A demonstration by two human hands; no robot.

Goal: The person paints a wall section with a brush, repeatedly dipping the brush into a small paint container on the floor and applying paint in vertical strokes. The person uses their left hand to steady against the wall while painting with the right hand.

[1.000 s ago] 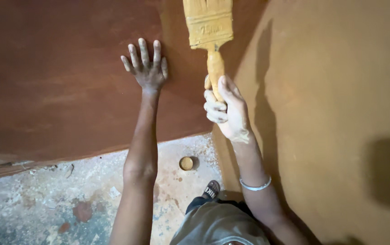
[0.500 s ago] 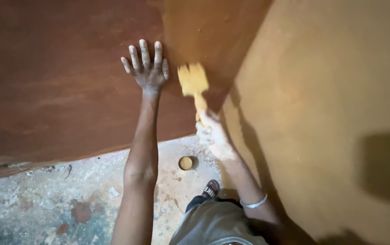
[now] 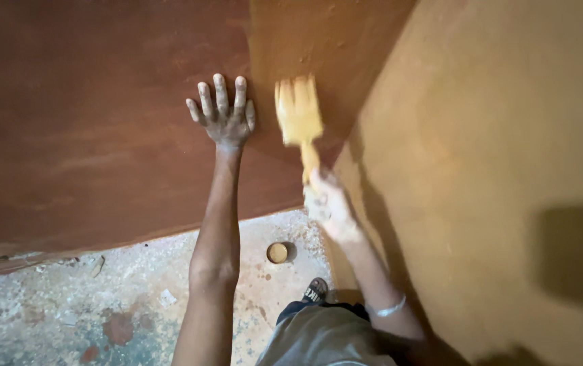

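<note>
Right hand point(image 3: 326, 203) is closed round the handle of a wide paintbrush point(image 3: 299, 120), bristles loaded w/ yellow-ochre paint & pressed to the wall just above the hand. The brush is blurred, so the exact contact pt can't be told. Left hand point(image 3: 223, 115) lies open, fingers spread flat on the dark red-brown wall point(image 3: 88, 122), just left of the brush & touching the edge of the ochre coat point(image 3: 481, 149).

Risks, as I judge them:
- bristles swing left, smear the left hand's fingers
- the paint-slick handle slips in the grip
- the wet brush drips on the shoe point(image 3: 316, 290) or the concrete floor point(image 3: 101, 305) below the hands
- a foot knocks the small round tin point(image 3: 277, 253), sitting near the shoe.
</note>
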